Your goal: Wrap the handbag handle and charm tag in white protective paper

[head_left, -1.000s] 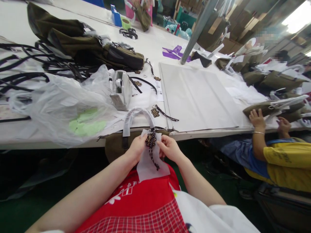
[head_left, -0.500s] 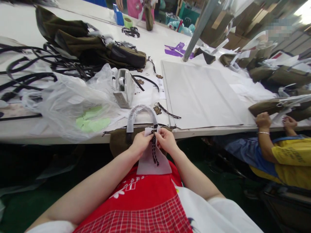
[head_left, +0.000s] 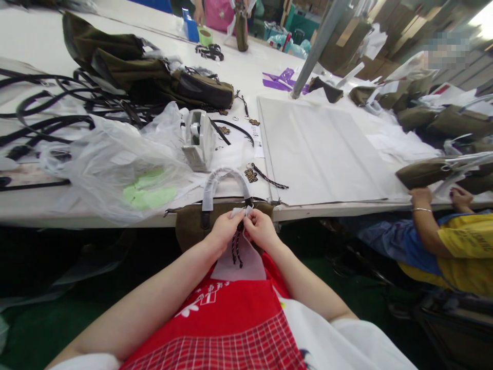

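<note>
An olive bag [head_left: 188,224] hangs over the table's front edge, its arched handle [head_left: 225,174] wrapped in white material. My left hand [head_left: 227,226] and my right hand [head_left: 260,226] meet at the right foot of this handle, fingers closed on the upper end of a pale sheet [head_left: 242,262]. A black speckled cord [head_left: 236,249] hangs down over the sheet between my hands. What exactly lies between my fingertips is too small to tell. Behind the bag, a leopard-patterned charm [head_left: 251,176] and a second dark cord [head_left: 269,178] lie on the table.
On the table [head_left: 246,77] are a tape dispenser [head_left: 198,139], a crumpled plastic bag [head_left: 115,164], black straps [head_left: 34,123] and stacked olive bags [head_left: 154,82]. A metal pole [head_left: 319,46] stands behind a white board [head_left: 319,149]. At right, another person's hands hold an olive bag [head_left: 423,172].
The sheet's top is now bunched between my fingers, and the hanging cord has shifted left and slightly down. My hands have moved slightly down and closer together.
</note>
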The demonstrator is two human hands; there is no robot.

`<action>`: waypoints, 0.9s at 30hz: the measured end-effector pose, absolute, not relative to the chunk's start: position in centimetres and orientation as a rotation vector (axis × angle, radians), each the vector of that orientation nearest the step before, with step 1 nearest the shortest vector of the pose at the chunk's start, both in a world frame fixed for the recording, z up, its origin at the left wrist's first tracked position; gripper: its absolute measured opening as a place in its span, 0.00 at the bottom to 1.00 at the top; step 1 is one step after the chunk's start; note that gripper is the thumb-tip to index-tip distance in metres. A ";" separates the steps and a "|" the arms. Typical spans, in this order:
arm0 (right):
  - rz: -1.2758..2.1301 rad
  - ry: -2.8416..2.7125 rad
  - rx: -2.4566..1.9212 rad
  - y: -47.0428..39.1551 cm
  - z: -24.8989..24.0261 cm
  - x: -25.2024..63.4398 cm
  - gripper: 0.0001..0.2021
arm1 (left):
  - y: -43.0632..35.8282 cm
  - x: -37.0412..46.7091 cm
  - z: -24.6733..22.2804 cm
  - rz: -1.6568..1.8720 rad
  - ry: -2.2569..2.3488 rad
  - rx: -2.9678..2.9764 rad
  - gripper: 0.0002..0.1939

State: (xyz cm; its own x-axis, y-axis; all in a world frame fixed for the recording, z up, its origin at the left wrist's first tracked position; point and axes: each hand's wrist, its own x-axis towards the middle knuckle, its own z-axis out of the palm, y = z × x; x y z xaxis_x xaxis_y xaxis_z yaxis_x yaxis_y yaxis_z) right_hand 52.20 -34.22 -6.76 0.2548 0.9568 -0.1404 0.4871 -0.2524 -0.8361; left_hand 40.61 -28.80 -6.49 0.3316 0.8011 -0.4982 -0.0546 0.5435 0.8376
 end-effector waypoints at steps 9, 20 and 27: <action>1.031 -1.390 -1.723 -35.2 -6.3 52.2 0.07 | -28.4 40.5 -6.5 0.625 1.081 0.741 0.20; 1.216 -1.075 -1.810 -33.7 -6.7 53.0 0.21 | -25.2 38.4 -5.3 0.474 0.986 1.009 0.16; 1.129 -0.945 -1.767 -31.5 -8.3 50.0 0.17 | -23.0 36.2 -5.0 0.389 1.130 1.668 0.10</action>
State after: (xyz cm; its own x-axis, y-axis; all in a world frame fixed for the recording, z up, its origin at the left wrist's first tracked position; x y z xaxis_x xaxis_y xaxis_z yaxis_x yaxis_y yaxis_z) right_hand 50.00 -31.48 -8.30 0.3171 0.8921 -0.3219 0.1598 -0.3849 -0.9090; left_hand 36.21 -23.04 -5.02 0.5038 0.8229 -0.2627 0.4864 -0.0190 0.8735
